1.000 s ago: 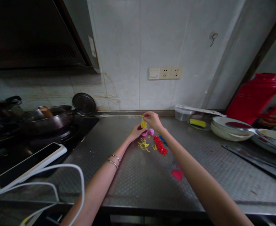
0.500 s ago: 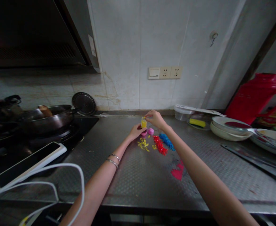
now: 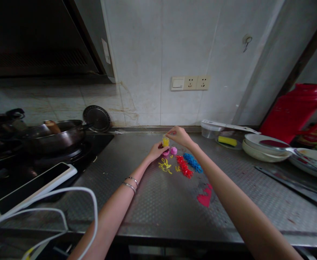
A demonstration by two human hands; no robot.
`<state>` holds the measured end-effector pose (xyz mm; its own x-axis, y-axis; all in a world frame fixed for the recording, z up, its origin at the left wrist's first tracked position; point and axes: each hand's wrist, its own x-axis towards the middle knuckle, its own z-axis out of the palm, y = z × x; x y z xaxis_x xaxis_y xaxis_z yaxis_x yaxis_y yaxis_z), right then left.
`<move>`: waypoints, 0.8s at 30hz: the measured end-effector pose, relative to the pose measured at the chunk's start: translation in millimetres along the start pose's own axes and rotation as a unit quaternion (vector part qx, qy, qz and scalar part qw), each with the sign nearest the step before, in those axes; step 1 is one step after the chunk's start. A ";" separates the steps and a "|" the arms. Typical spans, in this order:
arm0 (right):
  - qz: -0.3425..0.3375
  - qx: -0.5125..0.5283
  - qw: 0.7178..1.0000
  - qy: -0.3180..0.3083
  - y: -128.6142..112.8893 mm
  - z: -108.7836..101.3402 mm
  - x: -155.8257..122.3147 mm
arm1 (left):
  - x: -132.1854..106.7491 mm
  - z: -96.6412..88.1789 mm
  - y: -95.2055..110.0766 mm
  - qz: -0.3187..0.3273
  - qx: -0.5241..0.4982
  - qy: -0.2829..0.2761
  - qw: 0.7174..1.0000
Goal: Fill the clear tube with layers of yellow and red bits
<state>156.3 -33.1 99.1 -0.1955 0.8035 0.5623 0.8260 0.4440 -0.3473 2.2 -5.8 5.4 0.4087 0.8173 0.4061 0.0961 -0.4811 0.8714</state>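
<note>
Head view shows both bare arms stretched forward over a dimpled steel counter (image 3: 153,202), the hands meeting near its far edge. The left hand (image 3: 155,150) is curled, its fingertips closed against the lower side of a small clear jar (image 3: 165,141) with yellow pieces inside, holding it upright just above the counter. Two thin silver bangles (image 3: 130,183) sit on that wrist. The right hand (image 3: 179,136) comes in from the other side, thumb and fingers pinched together at the jar's mouth; what lies between them, if anything, is too small to tell.

Just below the jar, between the two hands, lie two small pink caps (image 3: 174,150). Nearer the person than the left hand's fingertips is a loose scatter of yellow rubber bands (image 3: 165,167). Under the right wrist sit a heap of red rubber bands (image 3: 184,167) and, just beside it on the outer side, a heap of blue rubber bands (image 3: 193,162). Farther back along the right forearm, a flat red heart shape (image 3: 205,199) lies on the counter.

Well to the left of the left hand, a dark metal wok (image 3: 52,135) stands on a black stove, with a white-edged phone (image 3: 31,187) and a white cable (image 3: 74,193) closer to the person. Well to the right of the right hand are stacked white plates (image 3: 263,150), a yellow sponge (image 3: 227,141) and a red plastic jug (image 3: 293,110).
</note>
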 end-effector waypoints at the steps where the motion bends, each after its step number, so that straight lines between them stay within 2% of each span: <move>1: -0.001 -0.003 1.000 -0.009 -0.6 -0.8 0.7 | 0.1 0.1 0.3 0.000 0.000 0.001 1.000; 7: 0.007 -0.009 0.999 -0.032 -5.7 -8.0 5.1 | 0.7 -0.4 -0.1 0.011 0.008 0.000 1.000; 14: 0.042 -0.005 0.998 0.039 -5.9 -15.0 -9.2 | -0.3 -0.6 -0.5 0.001 0.005 0.003 1.000; 16: 0.059 -0.009 0.998 0.006 -0.3 -12.6 -18.9 | 0.1 -0.2 -0.8 -0.006 -0.002 0.003 1.000; 21: 0.069 -0.050 0.981 -0.171 14.1 3.5 -45.8 | 0.5 -0.3 -1.0 0.010 -0.006 -0.004 1.000; 24: 0.077 -0.078 0.973 -0.204 15.1 13.5 -57.4 | 0.0 -1.0 -0.5 0.014 -0.002 -0.001 1.000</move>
<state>172.8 -67.1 51.5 -0.2303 0.9603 0.1574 0.9262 0.2660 -0.2672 1.2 -5.3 5.2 0.4131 0.8027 0.4302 0.0807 -0.5028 0.8606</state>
